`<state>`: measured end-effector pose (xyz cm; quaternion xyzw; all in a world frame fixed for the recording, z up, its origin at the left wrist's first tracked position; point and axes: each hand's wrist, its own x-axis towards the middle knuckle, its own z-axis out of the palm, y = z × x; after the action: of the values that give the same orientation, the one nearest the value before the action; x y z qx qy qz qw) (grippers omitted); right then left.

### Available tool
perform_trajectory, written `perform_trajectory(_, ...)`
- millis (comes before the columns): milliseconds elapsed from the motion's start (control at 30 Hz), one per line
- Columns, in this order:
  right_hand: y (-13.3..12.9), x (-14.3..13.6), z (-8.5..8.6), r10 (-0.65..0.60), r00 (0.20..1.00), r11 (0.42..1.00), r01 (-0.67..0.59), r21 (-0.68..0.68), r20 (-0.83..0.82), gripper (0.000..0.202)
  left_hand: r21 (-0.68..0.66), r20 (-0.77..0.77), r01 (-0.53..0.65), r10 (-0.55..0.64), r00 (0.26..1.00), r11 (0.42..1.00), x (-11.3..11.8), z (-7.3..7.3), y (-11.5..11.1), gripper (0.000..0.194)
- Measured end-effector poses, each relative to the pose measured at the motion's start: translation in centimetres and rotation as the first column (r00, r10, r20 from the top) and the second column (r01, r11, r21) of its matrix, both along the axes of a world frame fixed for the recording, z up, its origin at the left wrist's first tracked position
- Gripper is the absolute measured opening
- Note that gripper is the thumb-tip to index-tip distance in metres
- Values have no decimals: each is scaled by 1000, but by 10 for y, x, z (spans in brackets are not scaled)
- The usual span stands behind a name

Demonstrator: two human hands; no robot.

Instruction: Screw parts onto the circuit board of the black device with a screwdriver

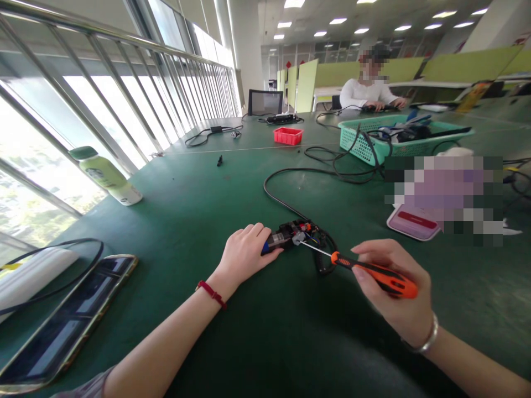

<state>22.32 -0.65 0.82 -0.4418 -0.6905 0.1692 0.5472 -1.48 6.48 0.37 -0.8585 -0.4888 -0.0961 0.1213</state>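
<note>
My left hand [248, 253] is closed round the blue and black end of an opened power tool [284, 236] that lies on the green table. Coloured wires and small inner parts show at its right side, and a black cable runs from it. My right hand [396, 284] grips an orange and black screwdriver [373, 273]. The screwdriver's thin shaft points left, and its tip is at a small grey part in the opened tool. Whether the tip sits in a screw is too small to tell.
A teal basket [369, 149] with tools and cables stands at the back right, near a red tray [288, 136]. Phones lie at left [68, 326] and right [412, 222]. A bottle [108, 177] stands by the railing. Across the table sits a person [365, 94].
</note>
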Motion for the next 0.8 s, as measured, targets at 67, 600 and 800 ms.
perform_trajectory(67,1,-2,0,2,998,999,1,51,-67,39,3,-5,-1,1,1000,1000,0,0,0,30)
perform_trajectory(600,4,-2,-3,32,986,994,-49,-101,-164,45,-1,-9,-6,6,1000,1000,0,1,0,29)
perform_trajectory(800,1,-1,2,27,997,974,-42,-221,-74,7,-2,-1,1,-1,1000,1000,-1,-1,1,29)
